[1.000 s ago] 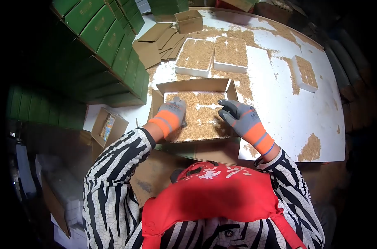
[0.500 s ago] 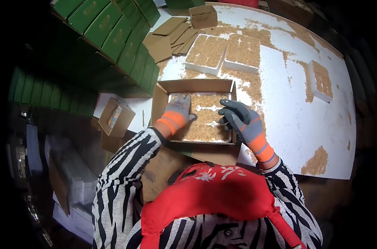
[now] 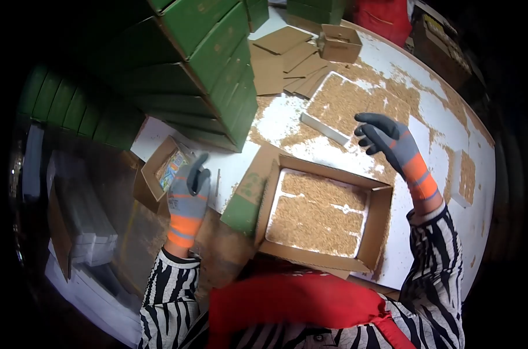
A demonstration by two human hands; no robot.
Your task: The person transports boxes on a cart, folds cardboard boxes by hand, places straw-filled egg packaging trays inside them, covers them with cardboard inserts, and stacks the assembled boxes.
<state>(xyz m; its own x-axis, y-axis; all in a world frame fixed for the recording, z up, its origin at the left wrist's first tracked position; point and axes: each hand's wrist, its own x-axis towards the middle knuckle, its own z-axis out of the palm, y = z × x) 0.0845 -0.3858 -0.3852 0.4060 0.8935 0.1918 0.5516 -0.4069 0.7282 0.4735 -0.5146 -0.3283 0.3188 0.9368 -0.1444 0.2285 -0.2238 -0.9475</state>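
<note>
In front of me an open cardboard box holds a white tray filled with tan, crumbly shavings. My left hand, in a grey and orange glove, has come to the left of it, beside a small cardboard box with colourful printed packets inside. Its fingers are apart and I see nothing held in them. Beyond the large box, my right hand hovers with curved, parted fingers and nothing in them. Under it stand shavings-covered white trays.
Green boxes rise in a tall stack at the left. Flat cardboard pieces and a small open carton lie at the back. Another white tray sits on the right. A person in red is at the far edge.
My left hand has left the tray inside the box and moved left to the small box. My right hand has lifted away toward the upper right. The view has shifted and turned.
</note>
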